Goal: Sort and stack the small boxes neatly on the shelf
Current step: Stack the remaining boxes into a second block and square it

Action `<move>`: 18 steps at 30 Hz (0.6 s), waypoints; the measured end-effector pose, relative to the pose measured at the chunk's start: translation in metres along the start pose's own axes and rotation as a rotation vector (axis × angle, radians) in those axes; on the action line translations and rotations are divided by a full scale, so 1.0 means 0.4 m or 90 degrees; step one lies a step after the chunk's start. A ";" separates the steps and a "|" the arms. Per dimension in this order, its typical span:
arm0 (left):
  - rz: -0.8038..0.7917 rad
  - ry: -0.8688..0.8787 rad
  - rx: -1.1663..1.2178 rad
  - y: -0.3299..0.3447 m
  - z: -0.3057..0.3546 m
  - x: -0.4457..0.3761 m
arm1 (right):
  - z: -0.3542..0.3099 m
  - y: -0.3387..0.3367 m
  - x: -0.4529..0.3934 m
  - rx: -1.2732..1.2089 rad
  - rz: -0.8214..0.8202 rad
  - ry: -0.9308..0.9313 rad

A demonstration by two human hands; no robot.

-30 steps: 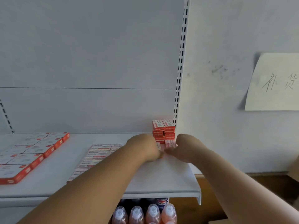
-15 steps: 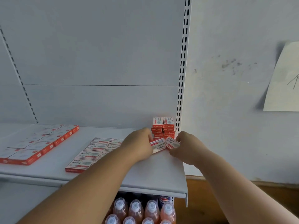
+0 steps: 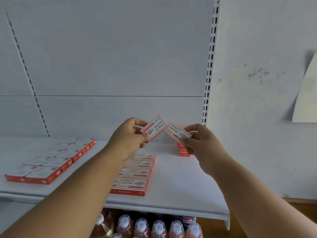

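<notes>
Fingers [image 3: 137,130] of the left hand [image 3: 127,138] pinch one small box [image 3: 154,127] by its near end, thumb on top; the right hand [image 3: 200,140] pinches a second box [image 3: 177,132] the same way, thumb over its lower corner; both boxes hang tilted in the air above the shelf [image 3: 180,182], close together but apart. Behind the right hand a short stack [image 3: 183,151] sits in the back corner; flat rows [image 3: 137,174] lie in the middle. The boxes look light, stiff and smooth-faced, so a pinch across the short edges should hold; squeezing the flat faces hard might dent the card.
</notes>
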State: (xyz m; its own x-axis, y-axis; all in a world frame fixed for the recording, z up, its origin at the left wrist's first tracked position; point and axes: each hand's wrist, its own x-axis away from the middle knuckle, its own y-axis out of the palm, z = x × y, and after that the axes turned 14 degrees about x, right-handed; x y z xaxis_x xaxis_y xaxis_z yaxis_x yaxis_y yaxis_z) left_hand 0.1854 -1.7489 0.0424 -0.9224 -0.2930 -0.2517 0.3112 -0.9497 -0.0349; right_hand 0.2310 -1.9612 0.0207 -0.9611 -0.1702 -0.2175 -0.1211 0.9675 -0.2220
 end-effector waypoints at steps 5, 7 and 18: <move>-0.013 -0.093 0.269 -0.109 -0.006 -0.032 | -0.043 0.099 -0.022 -0.070 -0.010 0.048; -0.014 -0.105 0.256 -0.145 -0.017 -0.047 | -0.057 0.137 -0.033 -0.052 -0.005 0.071; 0.082 -0.190 0.266 -0.206 -0.092 -0.164 | -0.065 0.256 -0.099 0.045 0.043 0.132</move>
State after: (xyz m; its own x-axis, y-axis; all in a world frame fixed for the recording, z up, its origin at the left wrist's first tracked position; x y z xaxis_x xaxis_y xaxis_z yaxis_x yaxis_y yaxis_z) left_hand 0.2289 -1.6473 0.0261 -0.9269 -0.3707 0.0592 0.3642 -0.8495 0.3818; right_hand 0.2502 -1.8505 0.0314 -0.9978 -0.0565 -0.0358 -0.0442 0.9587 -0.2809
